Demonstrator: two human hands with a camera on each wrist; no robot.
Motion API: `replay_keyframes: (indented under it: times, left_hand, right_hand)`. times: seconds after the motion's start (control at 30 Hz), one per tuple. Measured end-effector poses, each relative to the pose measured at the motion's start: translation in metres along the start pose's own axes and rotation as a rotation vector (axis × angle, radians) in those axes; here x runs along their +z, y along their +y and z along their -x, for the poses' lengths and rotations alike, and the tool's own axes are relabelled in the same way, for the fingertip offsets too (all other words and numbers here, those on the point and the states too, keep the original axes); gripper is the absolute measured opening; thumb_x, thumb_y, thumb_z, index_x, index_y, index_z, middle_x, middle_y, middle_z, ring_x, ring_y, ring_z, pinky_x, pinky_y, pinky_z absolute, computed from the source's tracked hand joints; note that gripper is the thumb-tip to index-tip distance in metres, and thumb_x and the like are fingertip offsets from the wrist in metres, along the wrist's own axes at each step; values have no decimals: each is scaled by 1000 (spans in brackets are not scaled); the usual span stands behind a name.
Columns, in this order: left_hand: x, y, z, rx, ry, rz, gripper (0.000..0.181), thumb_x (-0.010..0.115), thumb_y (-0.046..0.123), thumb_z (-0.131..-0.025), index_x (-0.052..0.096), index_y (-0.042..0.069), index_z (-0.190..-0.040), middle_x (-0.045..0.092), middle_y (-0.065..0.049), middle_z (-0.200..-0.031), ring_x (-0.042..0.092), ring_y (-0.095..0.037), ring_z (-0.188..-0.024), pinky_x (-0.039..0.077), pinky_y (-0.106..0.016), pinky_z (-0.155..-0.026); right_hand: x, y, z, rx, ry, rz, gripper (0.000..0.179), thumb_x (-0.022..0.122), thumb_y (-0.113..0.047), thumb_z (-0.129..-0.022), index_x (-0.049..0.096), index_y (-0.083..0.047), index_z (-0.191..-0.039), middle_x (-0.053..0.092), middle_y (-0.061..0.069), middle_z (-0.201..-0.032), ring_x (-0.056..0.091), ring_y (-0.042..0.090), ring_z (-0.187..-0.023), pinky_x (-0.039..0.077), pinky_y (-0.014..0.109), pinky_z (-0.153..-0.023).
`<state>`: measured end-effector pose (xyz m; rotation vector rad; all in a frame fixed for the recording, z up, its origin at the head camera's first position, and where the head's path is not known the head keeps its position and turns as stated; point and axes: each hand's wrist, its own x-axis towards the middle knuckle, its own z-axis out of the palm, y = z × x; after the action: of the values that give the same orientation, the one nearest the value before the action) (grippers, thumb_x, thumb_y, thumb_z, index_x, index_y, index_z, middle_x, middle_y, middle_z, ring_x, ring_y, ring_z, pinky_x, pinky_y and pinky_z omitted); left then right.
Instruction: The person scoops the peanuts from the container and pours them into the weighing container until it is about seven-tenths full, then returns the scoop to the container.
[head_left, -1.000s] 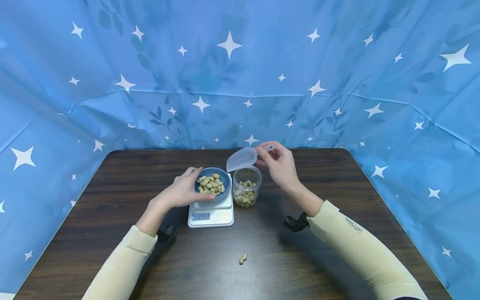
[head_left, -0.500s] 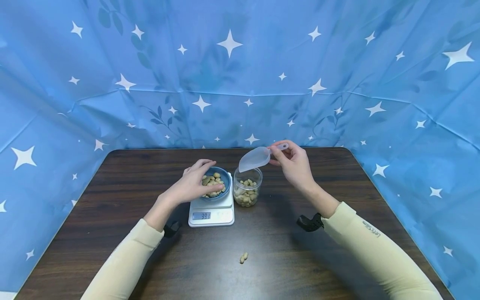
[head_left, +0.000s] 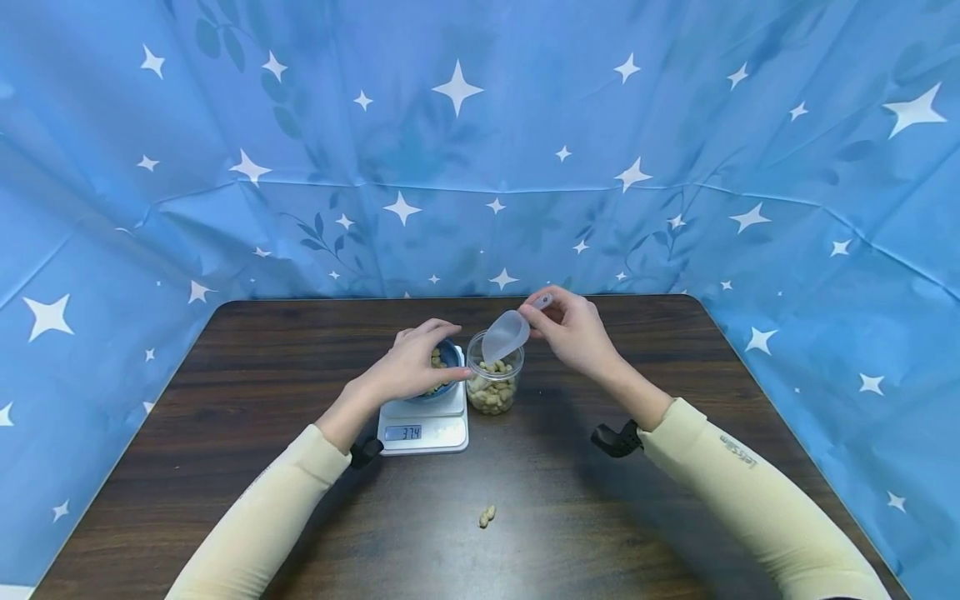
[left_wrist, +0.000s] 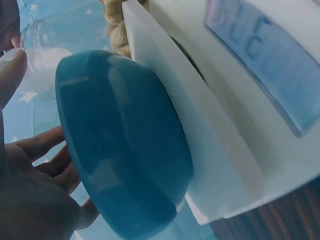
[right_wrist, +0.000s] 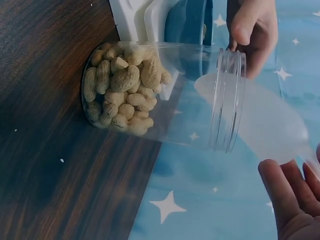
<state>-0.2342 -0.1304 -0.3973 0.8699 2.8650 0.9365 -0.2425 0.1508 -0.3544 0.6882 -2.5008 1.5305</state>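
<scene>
A blue bowl (head_left: pixel 452 352) of peanuts sits on a white digital kitchen scale (head_left: pixel 438 437), its display reading 37.4 or similar. My left hand (head_left: pixel 405 367) reaches over the bowl with fingers spread, hiding much of it. Its thumb points at the rim of the clear jar (head_left: pixel 492 393), beside the scale. Peanuts (right_wrist: pixel 125 90) fill the lower part of the jar. My right hand (head_left: pixel 573 332) pinches the handle of a translucent plastic scoop (head_left: pixel 504 335), whose tip dips into the jar's mouth above the peanuts. No peanuts show in the scoop.
One loose peanut (head_left: pixel 487 517) lies on the dark wooden table (head_left: pixel 600 533) in front of the jar. Behind the table hangs a blue curtain (head_left: pixel 480 150) with white stars. Black wrist cameras sit under both forearms.
The left hand has slid right, from holding the bowl's rim to over it near the jar. The scoop went right, then tipped down into the jar. The display fell from about 114.
</scene>
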Motion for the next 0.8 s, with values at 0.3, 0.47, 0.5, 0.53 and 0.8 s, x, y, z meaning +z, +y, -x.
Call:
replay_keyframes:
  times: [0.3, 0.47, 0.5, 0.53, 0.8]
  left_hand:
    - [5, 7, -11, 38, -51, 15, 84, 77, 53, -89, 48, 4, -152, 53, -13, -149, 49, -30, -136, 29, -61, -110]
    - [7, 9, -16, 28, -75, 27, 88, 78, 53, -88, 45, 4, -154, 53, -12, -149, 50, -29, -136, 29, -61, -111]
    - [7, 10, -17, 27, -76, 30, 89, 78, 53, -88, 45, 5, -154, 54, -11, -148, 51, -28, -134, 29, -61, -110]
    - [8, 10, -18, 24, -78, 33, 89, 78, 53, -87, 44, 5, -154, 55, -11, -146, 53, -27, -133, 30, -60, -110]
    - [10, 11, -21, 30, -94, 81, 89, 82, 48, -87, 44, 5, -154, 59, -9, -140, 57, -27, -126, 36, -56, -107]
  right_hand:
    - [12, -8, -5, -66, -59, 249, 14, 67, -26, -103, 71, -12, -105, 69, 0, -84, 66, 16, -71, 52, 35, -61]
    - [17, -10, -6, -133, -100, 324, 12, 67, -23, -103, 70, -11, -104, 66, -1, -81, 60, 16, -66, 48, 35, -59]
    - [18, -10, -7, -139, -108, 334, 12, 67, -22, -103, 69, -10, -103, 66, -1, -80, 59, 16, -65, 47, 35, -59]
    - [18, -11, -7, -140, -117, 344, 12, 67, -21, -103, 69, -10, -103, 65, -1, -79, 57, 16, -64, 47, 35, -59]
    - [26, -14, -9, -151, -188, 426, 12, 65, -20, -104, 65, -8, -103, 63, -2, -77, 53, 11, -58, 46, 33, -57]
